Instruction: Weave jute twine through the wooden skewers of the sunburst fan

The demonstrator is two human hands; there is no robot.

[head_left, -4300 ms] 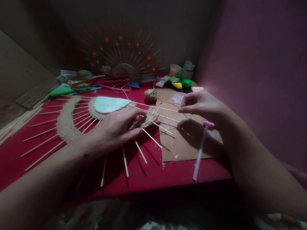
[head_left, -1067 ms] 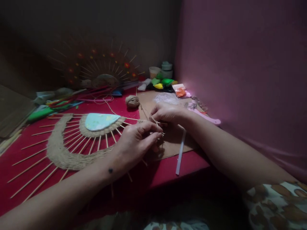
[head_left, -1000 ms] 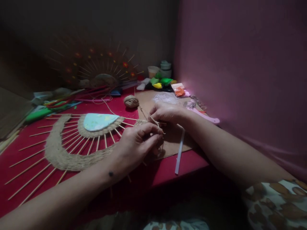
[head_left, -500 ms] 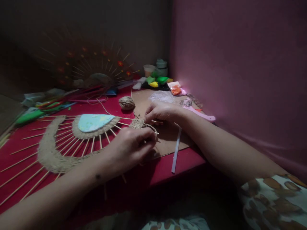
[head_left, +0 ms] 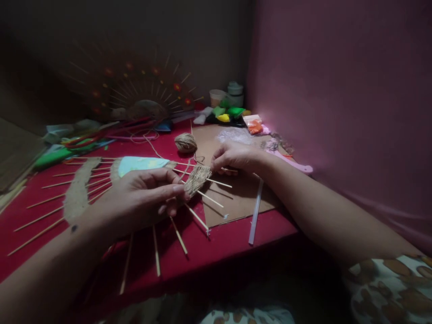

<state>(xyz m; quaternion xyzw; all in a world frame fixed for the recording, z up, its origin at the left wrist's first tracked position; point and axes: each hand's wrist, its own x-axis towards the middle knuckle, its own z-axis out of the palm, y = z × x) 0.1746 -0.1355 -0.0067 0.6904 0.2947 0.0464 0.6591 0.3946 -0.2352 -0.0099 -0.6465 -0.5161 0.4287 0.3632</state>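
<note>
One clear packet (head_left: 251,118) holds orange material (head_left: 255,128); left hand (head_left: 145,193) and right hand (head_left: 236,157) pinch the woven band (head_left: 198,180).

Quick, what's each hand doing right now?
Left hand: fingers closed on the woven twine band.
Right hand: fingers pinched at the band's end; whether they grip twine can't be told.

The stick fan (head_left: 78,191) — half-round, twine-woven — spreads over the red tabletop (head_left: 232,238)

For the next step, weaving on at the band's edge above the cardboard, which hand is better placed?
Right, probably: the right hand has its fingertips at that edge, while the left hand already holds the woven band from its other side.
</note>
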